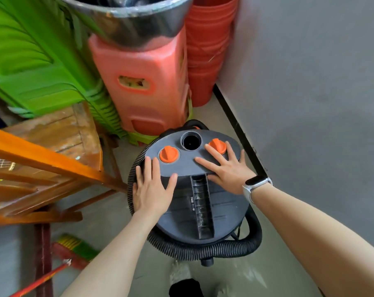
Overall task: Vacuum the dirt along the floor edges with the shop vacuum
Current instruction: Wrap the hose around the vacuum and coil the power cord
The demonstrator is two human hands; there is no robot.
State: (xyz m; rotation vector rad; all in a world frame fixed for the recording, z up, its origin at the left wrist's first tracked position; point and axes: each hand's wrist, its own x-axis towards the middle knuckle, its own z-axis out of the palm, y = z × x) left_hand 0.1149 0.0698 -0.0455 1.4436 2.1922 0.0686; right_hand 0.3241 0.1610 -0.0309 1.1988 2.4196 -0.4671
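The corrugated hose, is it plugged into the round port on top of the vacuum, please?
No, the round port is open and dark, while the hose lies coiled around the vacuum.

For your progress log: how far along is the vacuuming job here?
Done: nothing visible. In hand: both hands, left and right, rest flat on the grey shop vacuum's lid. Left: its black ribbed hose lies coiled around the base; floor edges remain unvacuumed.

Grey wall (310,82), stacked chairs (32,61), concrete floor (224,273)
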